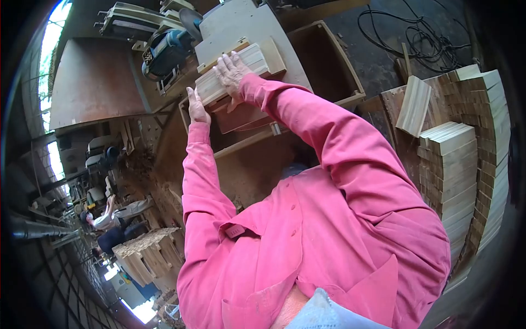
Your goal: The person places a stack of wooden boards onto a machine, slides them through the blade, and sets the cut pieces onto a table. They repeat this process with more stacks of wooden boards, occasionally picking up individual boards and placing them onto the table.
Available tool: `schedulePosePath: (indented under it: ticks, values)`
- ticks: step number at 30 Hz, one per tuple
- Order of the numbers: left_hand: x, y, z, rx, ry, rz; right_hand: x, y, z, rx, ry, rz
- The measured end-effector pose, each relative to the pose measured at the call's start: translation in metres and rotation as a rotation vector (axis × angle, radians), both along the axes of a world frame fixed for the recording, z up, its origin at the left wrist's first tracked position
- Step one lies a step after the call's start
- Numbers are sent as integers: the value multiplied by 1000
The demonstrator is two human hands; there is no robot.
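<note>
At the left end of the slats (253, 59), the left hand (198, 109) stands with straight fingers, seemingly to align them; the right hand (232, 74) lies open on top, likely steadying them on the table (249, 23). Behind the slats, a strip (241, 44) probably backs them.

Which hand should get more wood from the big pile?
Probably the right hand: the stacked wood is on that side. The left hand is farther away, at the strips' left end.
</note>
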State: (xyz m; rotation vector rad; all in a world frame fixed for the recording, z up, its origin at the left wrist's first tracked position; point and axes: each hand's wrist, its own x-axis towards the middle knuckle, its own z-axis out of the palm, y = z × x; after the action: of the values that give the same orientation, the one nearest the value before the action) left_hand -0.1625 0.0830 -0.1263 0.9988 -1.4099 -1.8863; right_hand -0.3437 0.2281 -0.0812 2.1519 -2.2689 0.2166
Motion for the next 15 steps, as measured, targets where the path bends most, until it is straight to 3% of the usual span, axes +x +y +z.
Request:
schedulePosePath:
  ticks: [3,10,11,15]
  values:
    - [0,-3,-1,-73,-73,-6,0,-2,-10,-53,-12,-5]
    - [7,4,-2,32,60,0,5,-7,-24,-174,39,-4]
    - [11,5,-3,29,85,-69,5,-9,-25,-167,58,5]
    - [57,16,-14,-44,21,38,8,-14,-25,-143,124,61]
